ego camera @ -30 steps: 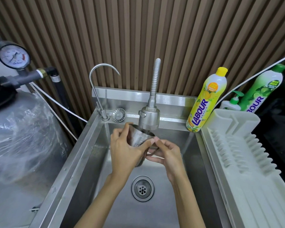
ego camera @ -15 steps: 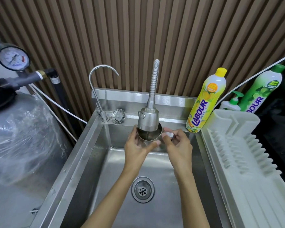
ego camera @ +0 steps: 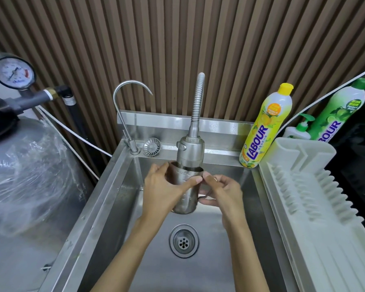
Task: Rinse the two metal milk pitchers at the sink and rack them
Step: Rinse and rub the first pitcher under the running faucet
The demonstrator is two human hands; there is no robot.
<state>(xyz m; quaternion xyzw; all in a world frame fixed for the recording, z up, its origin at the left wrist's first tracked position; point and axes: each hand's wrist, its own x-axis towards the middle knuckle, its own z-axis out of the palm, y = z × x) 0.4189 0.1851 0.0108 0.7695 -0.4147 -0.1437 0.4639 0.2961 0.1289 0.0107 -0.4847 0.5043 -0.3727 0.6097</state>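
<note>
You're mid-rinse: pitcher [ego camera: 185, 194] upright under the spray head [ego camera: 190, 151] at the sink's [ego camera: 114, 186] far end, left hand [ego camera: 162, 190] round its body, right hand [ego camera: 221, 192] pinching its handle [ego camera: 204, 196]; next, empty it and set it in the rack [ego camera: 325, 197] on the right.

Stainless steel sink [ego camera: 114, 207]: round perforated drain [ego camera: 184, 240] in basin floor, below left hand [ego camera: 162, 190] and right hand [ego camera: 223, 192]. Back ledge beyond hands: slim gooseneck tap [ego camera: 132, 145] and round slotted metal strainer disc [ego camera: 151, 146] beyond left hand; flexible-hose spray faucet [ego camera: 190, 151] above hands; yellow dish-soap bottle [ego camera: 263, 131] beyond right hand. White plastic ridged drying rack [ego camera: 303, 186] on rim, right of right hand.
</note>
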